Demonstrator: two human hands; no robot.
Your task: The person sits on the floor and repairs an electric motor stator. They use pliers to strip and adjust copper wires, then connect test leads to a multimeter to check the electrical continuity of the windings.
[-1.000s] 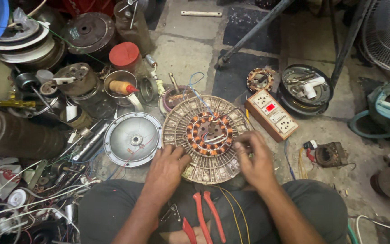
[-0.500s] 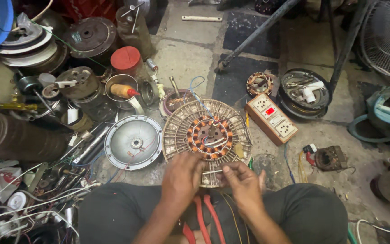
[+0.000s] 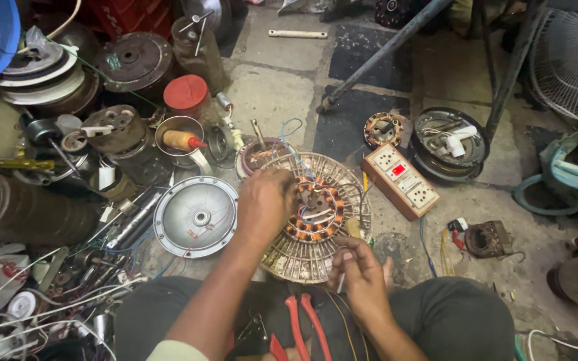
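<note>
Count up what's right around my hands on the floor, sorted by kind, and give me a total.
Fan motor stator with copper windings, under the left hand: 1
Round silver motor cover: 1
Socket board with red switch: 1
Red-handled pliers, beside the right hand: 1
Total: 4

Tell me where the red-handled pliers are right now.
The red-handled pliers lie on the person's lap at the bottom centre of the head view, beside the right hand.

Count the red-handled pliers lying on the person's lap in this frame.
1: a pair of red-handled pliers lies on the dark trousers between the forearms, near the bottom edge. Another red piece shows beside it, partly cut off; it may belong to a second tool, and I cannot tell.
</note>
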